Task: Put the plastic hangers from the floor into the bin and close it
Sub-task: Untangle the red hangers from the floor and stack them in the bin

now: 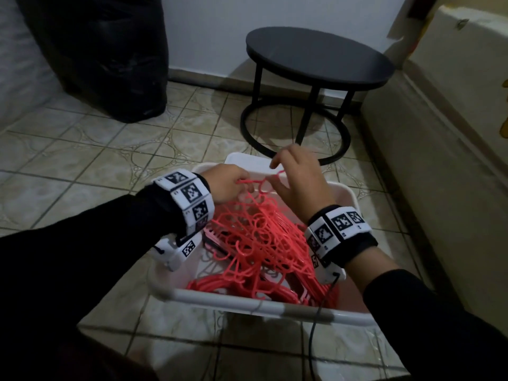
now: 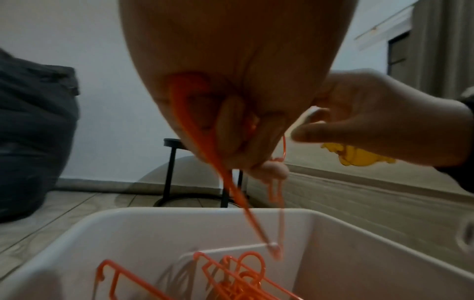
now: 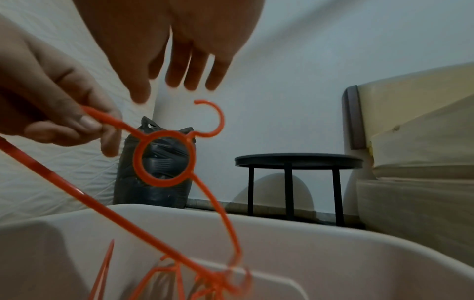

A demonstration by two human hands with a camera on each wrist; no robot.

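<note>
A white plastic bin (image 1: 264, 305) stands on the tiled floor, holding several tangled coral-red plastic hangers (image 1: 258, 243). My left hand (image 1: 231, 182) is over the bin's far end and pinches the arm of one hanger (image 3: 164, 158), which hangs tilted into the bin (image 3: 333, 243). In the left wrist view the fingers (image 2: 231, 125) curl round that hanger's bar (image 2: 231, 182). My right hand (image 1: 297, 174) hovers just beside it with fingers spread and straight, holding nothing; its fingers (image 3: 189, 75) sit above the hanger's hook. No lid is clearly visible.
A round black side table (image 1: 319, 56) stands right behind the bin. A black bag (image 1: 110, 64) leans at the back left beside a white quilted surface. A beige sofa or bed (image 1: 453, 133) runs along the right. Tiled floor (image 1: 82, 160) lies to the left.
</note>
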